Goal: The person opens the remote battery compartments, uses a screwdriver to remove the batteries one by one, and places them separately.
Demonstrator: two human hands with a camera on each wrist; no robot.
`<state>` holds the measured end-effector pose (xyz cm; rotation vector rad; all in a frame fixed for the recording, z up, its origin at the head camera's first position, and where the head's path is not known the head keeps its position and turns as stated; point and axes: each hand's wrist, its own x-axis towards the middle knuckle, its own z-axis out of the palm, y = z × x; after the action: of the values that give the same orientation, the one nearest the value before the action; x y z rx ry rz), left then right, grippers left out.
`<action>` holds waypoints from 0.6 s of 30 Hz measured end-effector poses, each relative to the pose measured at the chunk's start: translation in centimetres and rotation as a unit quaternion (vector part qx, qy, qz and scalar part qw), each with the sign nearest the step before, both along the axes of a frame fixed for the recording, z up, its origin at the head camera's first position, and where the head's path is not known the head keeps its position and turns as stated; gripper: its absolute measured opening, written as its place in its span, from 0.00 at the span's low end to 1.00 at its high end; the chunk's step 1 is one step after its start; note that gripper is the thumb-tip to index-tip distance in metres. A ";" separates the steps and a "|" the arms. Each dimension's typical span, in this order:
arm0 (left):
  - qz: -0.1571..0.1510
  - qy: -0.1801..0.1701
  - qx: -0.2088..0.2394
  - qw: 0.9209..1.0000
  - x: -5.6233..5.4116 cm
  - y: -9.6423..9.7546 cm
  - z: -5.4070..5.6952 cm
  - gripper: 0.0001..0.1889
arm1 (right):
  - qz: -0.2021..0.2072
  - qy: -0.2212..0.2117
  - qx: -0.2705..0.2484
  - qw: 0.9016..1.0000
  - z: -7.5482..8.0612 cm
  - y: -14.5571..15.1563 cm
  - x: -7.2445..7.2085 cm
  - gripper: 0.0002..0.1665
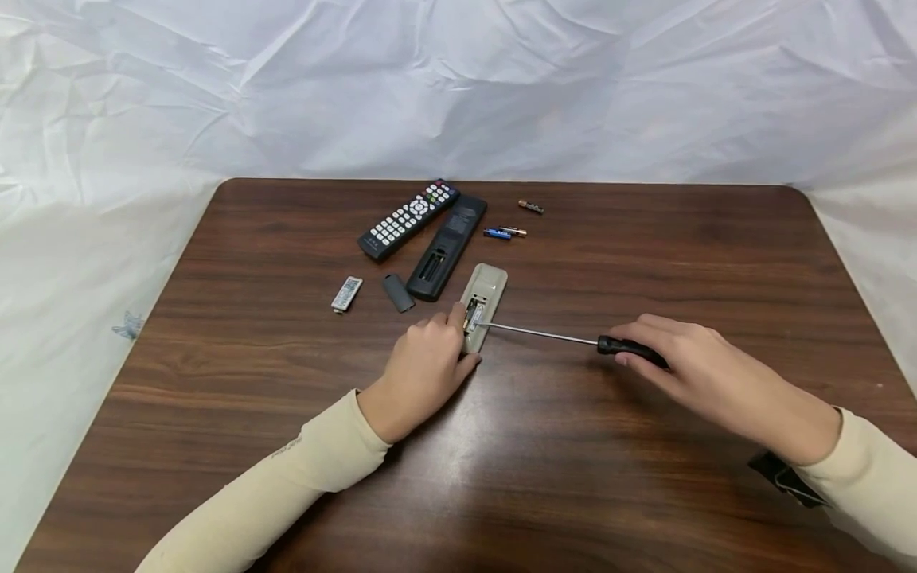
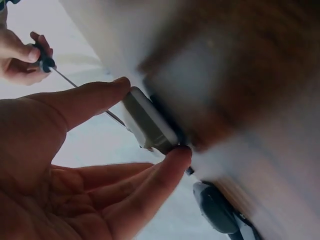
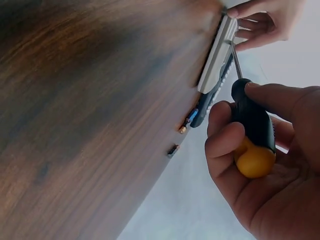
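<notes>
A beige remote control (image 1: 489,280) lies back up on the table, its battery compartment uncovered with batteries inside. My left hand (image 1: 427,362) grips its near end, thumb on one side and a finger on the other, as the left wrist view shows. From the right, my right hand (image 1: 688,362) holds a screwdriver (image 3: 254,120) by its black handle with a yellow end. The thin metal shaft (image 1: 540,333) reaches across to the compartment, its tip at the batteries. In the right wrist view the remote control (image 3: 216,57) is seen edge-on.
Behind lie a black remote control with white buttons (image 1: 408,219) and another black one (image 1: 447,247), compartment uncovered. A dark battery cover (image 1: 398,293) and a pale labelled piece (image 1: 347,294) are to the left. Several loose batteries (image 1: 499,233) lie at the back. A white sheet hangs behind the table.
</notes>
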<state>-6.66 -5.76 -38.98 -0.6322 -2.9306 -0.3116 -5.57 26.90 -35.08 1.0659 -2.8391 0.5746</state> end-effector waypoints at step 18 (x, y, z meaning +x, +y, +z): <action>0.051 -0.155 0.161 0.973 -3.4 -1.9 0.4 0.16 | -0.016 -0.024 0.027 0.999 0.3 -0.2 0.5 0.20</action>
<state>-10.09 -7.67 -38.57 -0.4160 -3.0769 -0.9279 -5.08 26.74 -34.74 1.0254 -2.9236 0.5314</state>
